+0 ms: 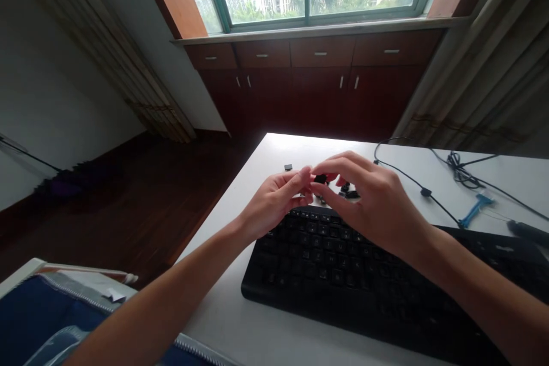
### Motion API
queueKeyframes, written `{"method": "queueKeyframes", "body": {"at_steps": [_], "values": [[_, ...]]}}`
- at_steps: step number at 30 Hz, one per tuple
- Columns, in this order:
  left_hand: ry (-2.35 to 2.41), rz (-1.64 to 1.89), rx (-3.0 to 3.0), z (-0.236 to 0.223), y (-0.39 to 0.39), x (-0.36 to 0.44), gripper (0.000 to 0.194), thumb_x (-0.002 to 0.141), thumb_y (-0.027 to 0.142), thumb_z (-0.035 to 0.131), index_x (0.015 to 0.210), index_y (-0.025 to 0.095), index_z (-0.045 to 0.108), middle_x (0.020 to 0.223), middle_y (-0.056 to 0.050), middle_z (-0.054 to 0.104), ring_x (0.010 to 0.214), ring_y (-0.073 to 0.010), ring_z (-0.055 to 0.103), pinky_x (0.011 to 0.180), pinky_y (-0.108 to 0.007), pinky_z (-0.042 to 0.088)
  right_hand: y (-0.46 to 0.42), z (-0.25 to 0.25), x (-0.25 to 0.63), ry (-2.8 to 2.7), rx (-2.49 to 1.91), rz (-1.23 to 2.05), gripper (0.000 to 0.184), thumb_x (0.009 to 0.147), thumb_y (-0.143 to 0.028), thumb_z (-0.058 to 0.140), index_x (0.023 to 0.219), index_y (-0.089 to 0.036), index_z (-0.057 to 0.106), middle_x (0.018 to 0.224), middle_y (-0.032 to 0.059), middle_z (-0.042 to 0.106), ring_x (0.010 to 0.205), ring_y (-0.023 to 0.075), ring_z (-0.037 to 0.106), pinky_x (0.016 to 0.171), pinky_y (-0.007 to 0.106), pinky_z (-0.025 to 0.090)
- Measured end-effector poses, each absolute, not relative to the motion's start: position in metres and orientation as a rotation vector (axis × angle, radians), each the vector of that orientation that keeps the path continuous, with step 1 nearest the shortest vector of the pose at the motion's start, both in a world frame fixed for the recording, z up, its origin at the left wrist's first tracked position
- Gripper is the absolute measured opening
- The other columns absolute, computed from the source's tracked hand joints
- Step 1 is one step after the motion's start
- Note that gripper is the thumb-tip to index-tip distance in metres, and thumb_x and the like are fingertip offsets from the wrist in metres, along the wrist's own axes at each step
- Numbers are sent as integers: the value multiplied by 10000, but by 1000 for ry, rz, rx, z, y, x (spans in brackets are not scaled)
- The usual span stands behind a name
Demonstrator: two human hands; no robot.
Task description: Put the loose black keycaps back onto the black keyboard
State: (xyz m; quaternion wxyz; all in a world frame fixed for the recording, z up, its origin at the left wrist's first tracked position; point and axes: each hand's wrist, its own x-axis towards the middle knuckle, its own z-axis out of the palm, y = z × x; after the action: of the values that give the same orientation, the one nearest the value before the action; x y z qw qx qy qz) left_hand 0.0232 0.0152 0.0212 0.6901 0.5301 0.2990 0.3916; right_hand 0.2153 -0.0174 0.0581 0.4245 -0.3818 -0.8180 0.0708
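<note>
My left hand [278, 197] is closed in a pinch above the back edge of a black keyboard [317, 274]. What its fingertips hold is hidden. My right hand [369, 194] meets it from the other side, its thumb and fingers curled round a small black piece [320, 179] that looks like a keycap. Just past the hands, several small dark pieces [349, 192] lie on the white table, partly covered by the right hand. One separate dark square piece [288, 167] sits beyond my left hand.
A blue plastic tool [477, 209] lies behind the keyboard's right part, near a dark handle-like object [527, 233]. Black cables [463, 171] run over the white table [274, 146]. At lower left is a blue zippered fabric item [47, 311]. Brown cabinets [321, 91] stand below the window.
</note>
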Motion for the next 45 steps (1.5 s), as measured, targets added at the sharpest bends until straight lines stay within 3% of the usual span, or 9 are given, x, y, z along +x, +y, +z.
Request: {"method": "queueKeyframes", "body": {"at_steps": [3,11,16,20,26,30,35,45], "values": [[736,890,1250,22,15,24,365,940,492,595,991,161,739,897,-58,665,802,-115,580,735,-214,481,-18,66,233,-1918,-1078,292,136,912,-263,663,1033,-237,719,1044,40,712,849,163,695,728,295,590],[804,980,1297,18,17,26,285,897,429,669,1009,172,721,837,-36,636,744,-109,561,668,-202,472,-38,39,291,-1703,-1292,552,313,825,-357,763,1110,-234,720,997,56,742,839,189,723,800,329,636],[866,984,1630,20,12,27,213,926,379,634,995,189,702,839,-35,667,734,-121,594,667,-221,477,-62,14,303,-1861,-1369,386,228,868,-377,716,1065,-264,740,1103,57,712,898,200,717,748,324,634],[902,1000,2013,22,12,22,164,929,321,628,1020,207,703,899,-48,688,782,-148,609,709,-259,467,-72,8,297,-1943,-1330,349,255,876,-365,712,1108,-257,705,961,41,744,815,191,724,733,331,630],[982,1021,2321,17,26,8,106,861,305,693,927,250,755,813,-41,660,776,-191,551,772,-303,411,-67,13,270,-2062,-1148,417,73,910,-281,666,931,-251,729,988,35,748,802,170,722,713,296,618],[1047,986,2451,9,33,5,135,910,309,622,906,242,739,851,-50,660,798,-197,566,779,-300,404,-53,15,234,-2151,-1054,472,110,938,-225,623,895,-222,724,982,30,742,822,154,707,739,291,597],[1104,941,2600,2,35,4,197,958,315,541,926,217,709,921,-66,668,856,-207,587,787,-305,414,-36,9,198,-2301,-991,298,163,965,-210,582,900,-180,729,977,53,742,840,173,681,774,338,575],[1028,907,2683,4,31,5,231,978,305,502,908,215,702,880,-68,652,810,-203,569,718,-303,379,-41,6,198,-2375,-913,230,173,967,-165,558,1028,-172,720,1064,70,735,917,202,658,835,388,559]]}}
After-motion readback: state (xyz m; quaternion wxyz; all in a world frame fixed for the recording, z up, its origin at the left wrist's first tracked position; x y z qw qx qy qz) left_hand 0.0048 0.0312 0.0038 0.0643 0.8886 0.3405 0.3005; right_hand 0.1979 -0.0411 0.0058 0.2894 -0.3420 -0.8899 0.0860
